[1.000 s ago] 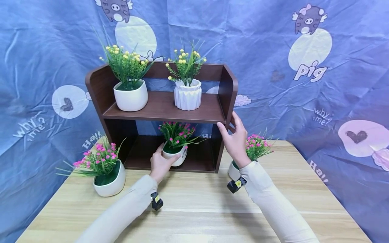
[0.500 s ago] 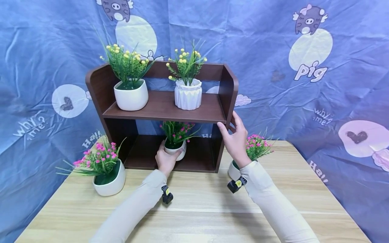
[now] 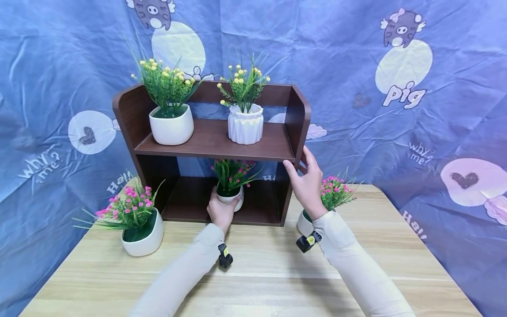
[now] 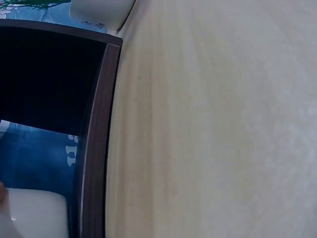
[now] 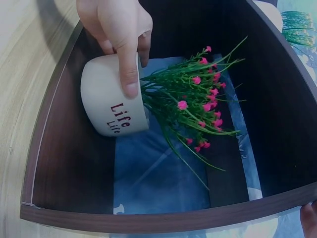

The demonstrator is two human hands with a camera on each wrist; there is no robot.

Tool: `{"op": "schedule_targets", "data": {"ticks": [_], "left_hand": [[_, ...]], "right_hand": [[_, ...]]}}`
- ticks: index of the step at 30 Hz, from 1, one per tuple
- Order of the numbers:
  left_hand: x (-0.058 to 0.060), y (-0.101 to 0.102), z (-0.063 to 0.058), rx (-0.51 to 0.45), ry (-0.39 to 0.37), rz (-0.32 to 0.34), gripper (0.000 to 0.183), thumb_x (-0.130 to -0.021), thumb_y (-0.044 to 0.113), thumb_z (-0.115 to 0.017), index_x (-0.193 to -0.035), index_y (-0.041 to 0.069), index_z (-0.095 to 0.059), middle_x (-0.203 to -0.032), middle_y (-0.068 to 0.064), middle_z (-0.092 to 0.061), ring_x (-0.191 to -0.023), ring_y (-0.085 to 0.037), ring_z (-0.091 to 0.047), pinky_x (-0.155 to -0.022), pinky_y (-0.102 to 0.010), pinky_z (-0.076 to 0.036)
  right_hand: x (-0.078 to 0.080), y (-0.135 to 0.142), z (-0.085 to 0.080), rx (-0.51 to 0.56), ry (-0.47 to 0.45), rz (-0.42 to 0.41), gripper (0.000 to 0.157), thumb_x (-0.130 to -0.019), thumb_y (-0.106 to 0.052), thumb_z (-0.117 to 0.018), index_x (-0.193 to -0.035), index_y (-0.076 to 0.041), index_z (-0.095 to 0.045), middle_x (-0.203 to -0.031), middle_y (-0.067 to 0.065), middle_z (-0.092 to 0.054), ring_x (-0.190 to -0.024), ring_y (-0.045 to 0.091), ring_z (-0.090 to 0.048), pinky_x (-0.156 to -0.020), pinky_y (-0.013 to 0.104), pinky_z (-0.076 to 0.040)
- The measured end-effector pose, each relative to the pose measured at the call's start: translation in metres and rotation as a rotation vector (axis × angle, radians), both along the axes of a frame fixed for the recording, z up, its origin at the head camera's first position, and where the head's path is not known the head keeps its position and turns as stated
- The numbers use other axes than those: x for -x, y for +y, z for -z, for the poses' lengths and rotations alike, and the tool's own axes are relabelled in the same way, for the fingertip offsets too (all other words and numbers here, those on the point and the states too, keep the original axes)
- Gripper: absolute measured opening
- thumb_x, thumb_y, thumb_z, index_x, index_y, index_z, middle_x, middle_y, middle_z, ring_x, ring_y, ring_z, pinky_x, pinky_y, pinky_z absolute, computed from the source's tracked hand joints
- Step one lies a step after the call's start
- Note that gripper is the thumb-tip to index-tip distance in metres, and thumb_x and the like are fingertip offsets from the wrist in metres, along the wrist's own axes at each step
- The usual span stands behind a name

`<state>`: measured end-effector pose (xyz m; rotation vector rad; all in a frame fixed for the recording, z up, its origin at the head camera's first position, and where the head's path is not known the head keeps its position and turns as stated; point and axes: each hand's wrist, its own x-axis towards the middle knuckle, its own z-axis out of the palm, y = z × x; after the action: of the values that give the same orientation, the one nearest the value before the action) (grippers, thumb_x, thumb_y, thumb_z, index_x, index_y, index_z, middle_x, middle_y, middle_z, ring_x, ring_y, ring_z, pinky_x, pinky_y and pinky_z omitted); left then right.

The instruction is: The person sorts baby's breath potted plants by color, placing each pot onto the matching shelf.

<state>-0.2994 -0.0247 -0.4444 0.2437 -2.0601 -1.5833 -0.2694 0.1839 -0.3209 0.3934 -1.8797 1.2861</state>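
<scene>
My left hand (image 3: 221,211) grips the white pot of a pink-flowered plant (image 3: 231,200) inside the lower compartment of a dark brown two-tier shelf (image 3: 222,152). In the right wrist view its thumb lies along the pot (image 5: 106,94), near the printed word "Life". The pot stands close above the lower board or on it; I cannot tell which. My right hand (image 3: 308,182) holds the shelf's right side panel, thumb at the front edge and fingers along the outer side. The left wrist view shows only a fingertip beside the pot (image 4: 37,213).
On the upper tier stand two yellow-flowered plants, one in a smooth white pot (image 3: 171,127) and one in a ribbed pot (image 3: 245,126). Pink-flowered plants flank the shelf on the wooden table (image 3: 257,273), one at left (image 3: 144,237), one behind my right hand (image 3: 305,223).
My left hand has shifted right and deeper into the lower compartment with the potted plant, then slightly lower. My right hand has stayed on the side panel.
</scene>
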Motion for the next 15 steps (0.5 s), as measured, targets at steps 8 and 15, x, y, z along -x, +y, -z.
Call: {"op": "schedule_targets", "data": {"ticks": [8,15], "left_hand": [[0.001,0.003,0.007,0.029,0.028,-0.014,0.083,-0.062,0.016,-0.088,-0.135,0.002,-0.051,-0.121,-0.022,-0.063,-0.109,-0.041,-0.058,-0.096,-0.048,-0.045],[0.003,0.004,0.007,0.014,0.023,-0.015,0.085,-0.062,0.015,-0.087,-0.137,-0.001,-0.048,-0.125,-0.022,-0.060,-0.112,-0.041,-0.057,-0.099,-0.047,-0.044]], "right_hand": [[-0.007,-0.005,-0.006,0.002,0.000,-0.003,0.053,-0.089,-0.008,-0.068,-0.138,-0.005,-0.049,-0.129,0.015,-0.057,-0.117,0.027,-0.057,-0.094,0.044,-0.050],[-0.026,-0.013,-0.022,-0.012,-0.006,-0.007,0.051,-0.089,-0.002,-0.066,-0.136,0.006,-0.047,-0.128,0.025,-0.054,-0.117,0.034,-0.056,-0.094,0.049,-0.050]]}}
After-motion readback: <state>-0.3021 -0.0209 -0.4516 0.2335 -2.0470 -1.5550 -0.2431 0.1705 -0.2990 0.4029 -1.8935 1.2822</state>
